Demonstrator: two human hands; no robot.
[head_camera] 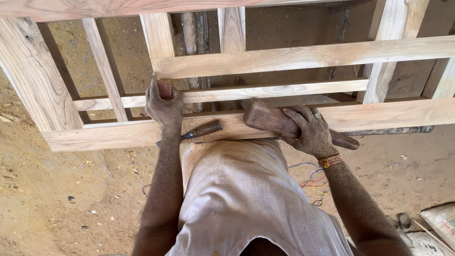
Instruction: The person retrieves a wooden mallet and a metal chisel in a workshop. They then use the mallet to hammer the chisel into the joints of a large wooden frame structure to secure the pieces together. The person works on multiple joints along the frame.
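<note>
1. Head view looks straight down over the person's pale shirt, which hides the lap and most of the body below the work.
2. Left hand, left of centre: its fingers are wrapped tight over a small dark wooden piece pressed against a rail of the wooden frame; only the top of that piece shows, so its shape is hard to make out.
3. Right hand, right of centre: its fingers are clamped around a heavy wooden mallet. The mallet's blocky head rests on the frame's lower rail, and its handle end pokes out past the hand toward the right.
4. Chisel with a brown handle lies on the lower rail between the two hands, touching neither; its blade end runs under the left forearm and is mostly hidden.
5. Frame itself spans the upper half of the picture and is cut off at the top and both sides.
6. Coloured wires lie on the dirt floor beside the right forearm, partly covered by it.
7. Lower right corner: a sack is cut off by the edge.
</note>
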